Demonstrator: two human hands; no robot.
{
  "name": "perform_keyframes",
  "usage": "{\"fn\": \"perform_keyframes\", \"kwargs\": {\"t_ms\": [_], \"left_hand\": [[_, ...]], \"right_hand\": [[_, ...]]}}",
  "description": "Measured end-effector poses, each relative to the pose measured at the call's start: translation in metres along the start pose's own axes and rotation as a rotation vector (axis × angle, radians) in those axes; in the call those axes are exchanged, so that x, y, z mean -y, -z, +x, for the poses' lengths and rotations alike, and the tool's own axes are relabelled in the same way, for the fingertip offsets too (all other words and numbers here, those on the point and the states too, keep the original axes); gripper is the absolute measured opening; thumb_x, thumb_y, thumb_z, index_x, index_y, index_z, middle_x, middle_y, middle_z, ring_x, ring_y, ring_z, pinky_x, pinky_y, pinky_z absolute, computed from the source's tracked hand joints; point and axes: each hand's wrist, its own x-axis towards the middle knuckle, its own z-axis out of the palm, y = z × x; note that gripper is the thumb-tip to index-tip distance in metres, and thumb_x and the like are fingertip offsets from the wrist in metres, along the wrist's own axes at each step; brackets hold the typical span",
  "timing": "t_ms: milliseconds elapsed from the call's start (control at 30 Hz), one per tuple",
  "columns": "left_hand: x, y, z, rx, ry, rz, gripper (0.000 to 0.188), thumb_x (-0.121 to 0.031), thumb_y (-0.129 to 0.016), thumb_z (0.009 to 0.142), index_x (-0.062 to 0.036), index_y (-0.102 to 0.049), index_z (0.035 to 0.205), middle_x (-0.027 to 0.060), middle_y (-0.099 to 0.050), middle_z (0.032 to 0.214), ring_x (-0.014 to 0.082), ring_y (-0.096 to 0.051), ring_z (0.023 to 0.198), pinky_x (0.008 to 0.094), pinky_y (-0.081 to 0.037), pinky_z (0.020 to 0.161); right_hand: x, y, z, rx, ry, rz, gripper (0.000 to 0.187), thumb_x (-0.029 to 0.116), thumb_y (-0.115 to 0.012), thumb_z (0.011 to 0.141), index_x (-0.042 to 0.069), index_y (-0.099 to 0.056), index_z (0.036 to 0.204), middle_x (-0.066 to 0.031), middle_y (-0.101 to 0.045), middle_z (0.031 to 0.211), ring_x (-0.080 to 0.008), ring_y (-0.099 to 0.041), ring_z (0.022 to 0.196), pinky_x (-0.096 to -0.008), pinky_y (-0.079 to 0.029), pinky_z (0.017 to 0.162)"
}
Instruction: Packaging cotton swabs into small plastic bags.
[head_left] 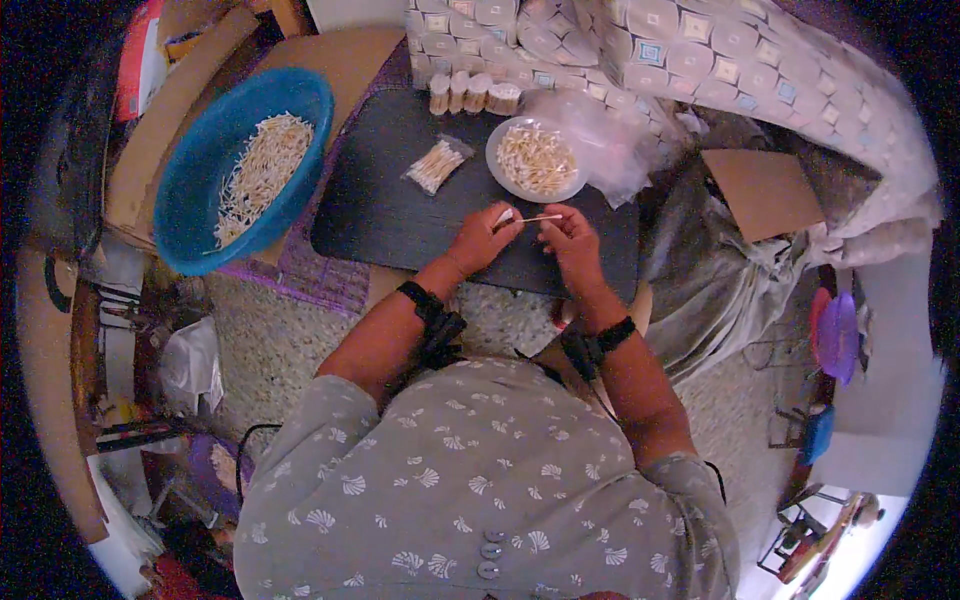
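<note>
Over the near part of a dark board (390, 215), my two hands meet at a single cotton swab (532, 219) with a thin pale stick. My left hand (480, 243) is closed, pinching one end; a small white tuft (505, 216) shows at its fingertips. The fingers of my right hand (574, 245) are closed at the other end. Just beyond them, a white bowl (497, 183) is heaped with cotton swabs (538, 158). A clear packet of swabs (436, 165) lies on the board, farther left.
Several bundles of swabs (476, 94) stand along the board's far edge. Left of the board, a blue basin (178, 200) holds many loose swabs (262, 170). Clear plastic bags (605, 145) lie beside the bowl. Grey cloth (700, 270) and a cardboard piece (765, 190) lie right.
</note>
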Motion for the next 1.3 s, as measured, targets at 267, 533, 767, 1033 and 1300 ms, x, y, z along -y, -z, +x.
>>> {"fn": "perform_keyframes", "kwargs": {"t_ms": [267,533,767,1033,1300], "left_hand": [[-0.001,0.001,0.0,-0.016,-0.001,0.005,0.019,-0.022,-0.065,0.082,-0.0069,-0.06,0.092,0.0125,-0.064,0.081,0.0241,-0.062,0.072,0.0349,-0.048,0.066],[-0.002,0.004,0.001,0.008,0.027,0.018,0.019,-0.023,-0.059,0.087,-0.0051,-0.059,0.093,0.0117,-0.063,0.082,0.0236,-0.06,0.073,0.0353,-0.047,0.067],[0.006,0.005,0.002,-0.005,-0.017,-0.065,0.021,-0.022,-0.048,0.094,-0.0028,-0.056,0.095,0.012,-0.06,0.087,0.0215,-0.058,0.081,0.0336,-0.045,0.071],[-0.003,0.007,0.0,0.098,0.008,-0.118,0.025,-0.024,-0.044,0.096,-0.0025,-0.056,0.091,0.0069,-0.06,0.073,0.0181,-0.057,0.063,0.0329,-0.047,0.061],[0.011,0.007,0.003,0.074,0.049,-0.16,0.024,-0.023,-0.044,0.096,-0.0024,-0.054,0.09,0.0074,-0.061,0.071,0.0165,-0.058,0.061,0.0318,-0.046,0.057]], "right_hand": [[0.01,-0.008,-0.005,-0.029,-0.077,0.006,0.017,0.015,-0.059,0.09,0.004,-0.058,0.104,-0.0017,-0.061,0.086,-0.0078,-0.057,0.07,-0.0216,-0.046,0.059],[0.02,-0.01,0.0,-0.087,0.047,-0.027,0.016,0.014,-0.059,0.089,0.004,-0.058,0.101,-0.0014,-0.061,0.083,-0.0079,-0.057,0.066,-0.0217,-0.046,0.056],[0.015,-0.009,0.014,-0.155,0.188,-0.301,0.02,0.014,-0.065,0.084,0.005,-0.054,0.097,-0.0071,-0.064,0.083,-0.0154,-0.062,0.069,-0.0292,-0.051,0.063],[0.025,-0.025,0.01,0.017,0.228,-0.456,0.019,0.016,-0.067,0.082,0.004,-0.056,0.092,-0.0101,-0.065,0.078,-0.0204,-0.064,0.069,-0.0319,-0.051,0.065],[0.016,-0.032,0.018,-0.016,0.327,-0.583,0.013,0.01,-0.067,0.081,0.003,-0.065,0.092,-0.0058,-0.065,0.082,-0.0142,-0.061,0.072,-0.028,-0.049,0.066]]}}
